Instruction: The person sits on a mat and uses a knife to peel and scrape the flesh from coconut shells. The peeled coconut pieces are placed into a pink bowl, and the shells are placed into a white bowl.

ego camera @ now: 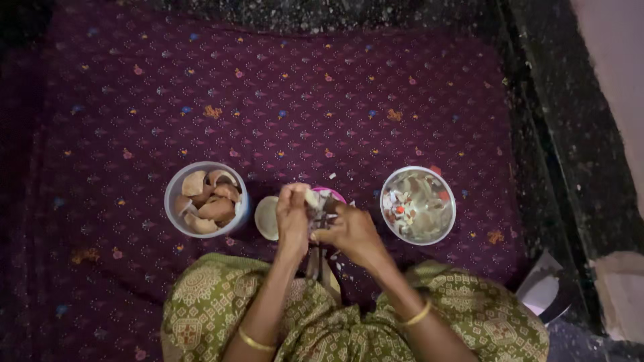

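My left hand (292, 213) pinches a pale, hard, curved coconut piece (312, 198) over the pink bowl (333, 195) while my right hand (350, 231) closes beside it; likely light, stiff, slippery, so best gripped by its edges.

Patterned maroon mat (302, 94) bearing two bowls (176, 201)

The pic is dim, esp. at the top and left corners, where the purple cloth (322, 100) goes almost black. Soft light falls on the middle. The steel bowl (418, 204) shines a bit w/ glare. The wall (617, 67) at right is brightest. The hands look a little blurry. Edges look bent and stretched. Shadows are soft, not sharp.
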